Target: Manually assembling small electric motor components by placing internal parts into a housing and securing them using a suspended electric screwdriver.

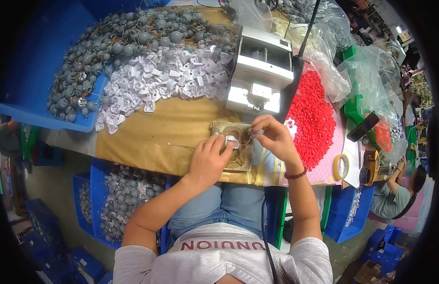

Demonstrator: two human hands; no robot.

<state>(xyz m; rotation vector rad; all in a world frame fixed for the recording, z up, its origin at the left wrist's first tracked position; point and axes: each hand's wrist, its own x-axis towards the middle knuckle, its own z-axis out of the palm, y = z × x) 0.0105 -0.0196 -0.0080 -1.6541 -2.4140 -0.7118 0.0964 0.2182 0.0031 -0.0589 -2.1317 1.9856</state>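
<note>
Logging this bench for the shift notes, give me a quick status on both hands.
Left hand pressing small white plastic piece on square metal plate. Right hand pinching thin wire end above the plate. Red bead pile alongside, apart.

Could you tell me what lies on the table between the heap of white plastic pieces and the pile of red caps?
In the head view, a silver-white benchtop machine stands between the white plastic pieces and the red caps, with a black cable running down its right side.
</note>
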